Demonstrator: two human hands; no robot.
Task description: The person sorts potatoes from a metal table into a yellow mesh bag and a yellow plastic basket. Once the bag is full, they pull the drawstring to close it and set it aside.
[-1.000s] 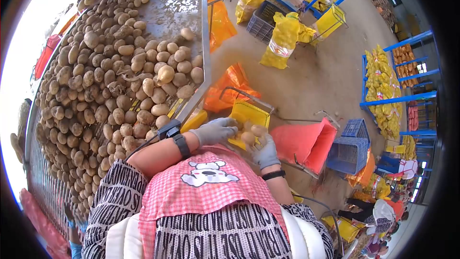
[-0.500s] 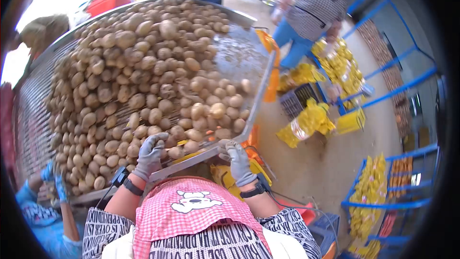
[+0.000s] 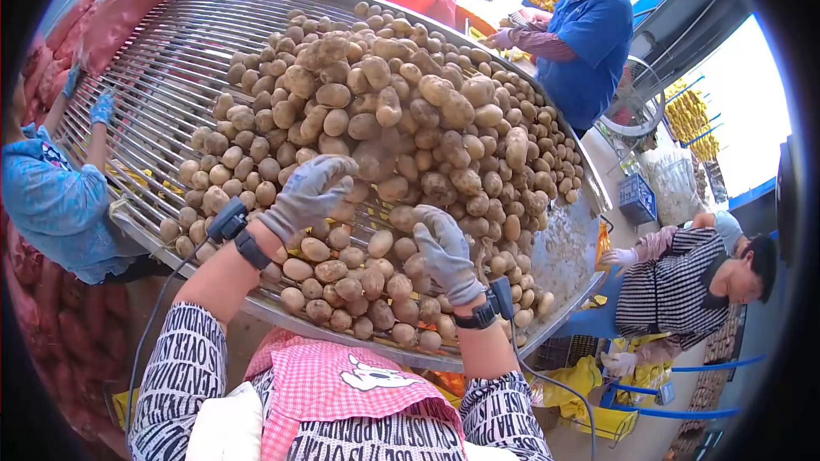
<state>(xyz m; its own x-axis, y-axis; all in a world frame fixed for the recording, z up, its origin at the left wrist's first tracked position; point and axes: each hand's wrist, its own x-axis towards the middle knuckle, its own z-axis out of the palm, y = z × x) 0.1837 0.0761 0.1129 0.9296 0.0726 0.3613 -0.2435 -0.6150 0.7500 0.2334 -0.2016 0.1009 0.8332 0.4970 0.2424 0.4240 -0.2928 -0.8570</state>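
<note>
Your gloved left hand (image 3: 309,194) and right hand (image 3: 444,252) lie palm down, fingers spread, gripping nothing, on the potatoes (image 3: 401,119). These are heaped on the round grated table (image 3: 162,77) before you.

Both your arms reach forward, elbows bent, sleeves pushed up. Your left hand (image 3: 309,194), gloved, is palm down with fingers curled under, grip not visible. Your right hand (image 3: 444,252), gloved, sits nearer you, palm down, fingers loosely extended
</note>
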